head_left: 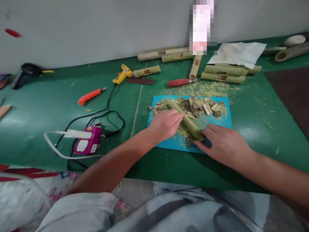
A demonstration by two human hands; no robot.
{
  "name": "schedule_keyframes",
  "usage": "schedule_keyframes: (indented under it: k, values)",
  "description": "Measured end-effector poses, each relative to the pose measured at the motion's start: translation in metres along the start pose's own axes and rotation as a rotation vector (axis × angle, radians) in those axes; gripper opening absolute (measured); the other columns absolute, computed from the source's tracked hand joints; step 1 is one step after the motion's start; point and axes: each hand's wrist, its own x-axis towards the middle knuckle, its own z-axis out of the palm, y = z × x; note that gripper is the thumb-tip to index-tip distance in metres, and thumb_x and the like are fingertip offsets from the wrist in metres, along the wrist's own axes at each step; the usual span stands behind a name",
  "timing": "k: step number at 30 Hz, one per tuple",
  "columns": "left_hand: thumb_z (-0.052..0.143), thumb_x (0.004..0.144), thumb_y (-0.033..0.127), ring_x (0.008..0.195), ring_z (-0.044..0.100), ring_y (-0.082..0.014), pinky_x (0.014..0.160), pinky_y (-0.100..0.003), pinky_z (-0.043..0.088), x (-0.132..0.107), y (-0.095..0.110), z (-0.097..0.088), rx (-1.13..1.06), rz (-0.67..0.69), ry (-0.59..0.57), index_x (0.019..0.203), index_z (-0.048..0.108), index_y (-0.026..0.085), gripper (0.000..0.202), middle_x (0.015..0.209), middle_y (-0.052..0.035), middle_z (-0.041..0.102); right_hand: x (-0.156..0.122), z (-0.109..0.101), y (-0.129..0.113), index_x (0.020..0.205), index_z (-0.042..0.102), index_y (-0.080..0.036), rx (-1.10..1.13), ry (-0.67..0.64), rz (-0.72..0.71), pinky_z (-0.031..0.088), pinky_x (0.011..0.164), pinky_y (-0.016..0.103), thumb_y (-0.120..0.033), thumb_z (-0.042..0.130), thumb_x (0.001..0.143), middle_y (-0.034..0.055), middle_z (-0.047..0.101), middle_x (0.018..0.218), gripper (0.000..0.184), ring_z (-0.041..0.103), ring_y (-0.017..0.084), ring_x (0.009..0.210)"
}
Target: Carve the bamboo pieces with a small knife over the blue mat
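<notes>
A pale green bamboo tube (189, 124) slants across a blue sheet (166, 146), its near end toward the right. My left hand (167, 124) is closed at the tube's left side, near its middle; the fingertips are partly hidden. My right hand (220, 141) grips the tube's near end between thumb and fingers. Around and behind the tube lie bamboo chips (193, 104) and fine shavings (184, 133). Just beyond the sheet, a red-handled knife (178, 82) rests on the green table (116, 100).
Cut bamboo tubes (224, 77) lie at the back, some under a white paper (238, 53). To the left are a yellow glue gun (123, 74), an orange cutter (90, 96), and a purple power strip (88, 140) with loose cords. A dark board (292, 93) lies at the right.
</notes>
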Motion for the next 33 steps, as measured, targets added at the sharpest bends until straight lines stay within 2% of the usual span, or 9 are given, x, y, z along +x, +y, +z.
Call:
schedule_keyframes:
  k: [5,9,13,18,22,27,31,33]
  values:
    - [0.049,0.1,0.023,0.085,0.07,-0.0187,0.074,-0.029,0.056,0.0,-0.004,-0.002,0.053,-0.119,0.089,0.111,0.074,0.014,0.029,0.095,-0.0096,0.074,0.001,0.0,0.0,0.076,0.063,-0.018,0.004,-0.011,0.01,0.034,0.056,0.031,-0.038,0.062,0.09,0.005,0.065,0.074,0.024,0.061,0.018,0.064]
    - [0.048,0.1,0.025,0.084,0.07,-0.0185,0.074,-0.028,0.056,0.001,-0.008,-0.004,0.033,-0.043,0.032,0.113,0.073,0.015,0.03,0.094,-0.0087,0.074,0.002,0.001,0.0,0.075,0.063,-0.018,0.012,-0.009,0.009,0.033,0.055,0.031,-0.038,0.063,0.089,0.0048,0.064,0.073,0.025,0.061,0.018,0.064]
    - [0.05,0.099,0.023,0.083,0.07,-0.0172,0.073,-0.027,0.055,0.0,-0.007,-0.002,0.065,-0.138,0.092,0.11,0.075,0.016,0.028,0.093,-0.0084,0.074,0.001,0.001,0.001,0.076,0.063,-0.019,0.015,-0.017,0.02,0.033,0.056,0.03,-0.04,0.061,0.09,0.0049,0.065,0.075,0.026,0.06,0.017,0.063]
    - [0.048,0.101,0.025,0.085,0.07,-0.0171,0.075,-0.027,0.056,-0.001,-0.002,0.001,-0.023,-0.025,0.025,0.115,0.073,0.016,0.029,0.096,-0.0084,0.075,0.002,-0.003,0.0,0.075,0.063,-0.019,-0.017,-0.087,0.051,0.033,0.057,0.031,-0.038,0.055,0.092,0.0055,0.065,0.074,0.026,0.06,0.018,0.066]
    - [0.049,0.099,0.023,0.085,0.07,-0.0175,0.074,-0.027,0.056,0.0,-0.003,-0.001,0.037,-0.109,0.094,0.111,0.074,0.015,0.028,0.095,-0.0096,0.075,0.003,-0.003,-0.001,0.075,0.064,-0.018,-0.031,-0.068,0.036,0.034,0.057,0.032,-0.034,0.055,0.091,0.0061,0.065,0.073,0.024,0.062,0.019,0.066]
    - [0.047,0.102,0.026,0.085,0.07,-0.0169,0.072,-0.026,0.055,-0.002,0.005,-0.001,-0.001,0.008,-0.015,0.115,0.072,0.017,0.03,0.098,-0.0089,0.075,0.004,-0.003,-0.001,0.074,0.064,-0.018,-0.036,-0.057,0.028,0.036,0.058,0.032,-0.033,0.056,0.089,0.0054,0.065,0.072,0.023,0.062,0.019,0.065]
    - [0.048,0.1,0.023,0.084,0.07,-0.0187,0.071,-0.028,0.055,0.0,0.005,-0.002,0.071,-0.101,0.06,0.112,0.073,0.014,0.029,0.095,-0.0101,0.074,0.003,-0.003,0.0,0.075,0.064,-0.019,-0.048,-0.051,0.035,0.036,0.058,0.032,-0.035,0.056,0.09,0.005,0.065,0.072,0.024,0.062,0.019,0.065]
    - [0.047,0.1,0.024,0.084,0.069,-0.0189,0.072,-0.028,0.054,-0.002,0.012,-0.003,0.053,-0.062,0.031,0.114,0.072,0.013,0.03,0.095,-0.0103,0.074,0.002,-0.003,0.001,0.075,0.064,-0.018,-0.046,-0.059,0.031,0.036,0.058,0.032,-0.037,0.057,0.09,0.0051,0.065,0.072,0.024,0.062,0.019,0.066]
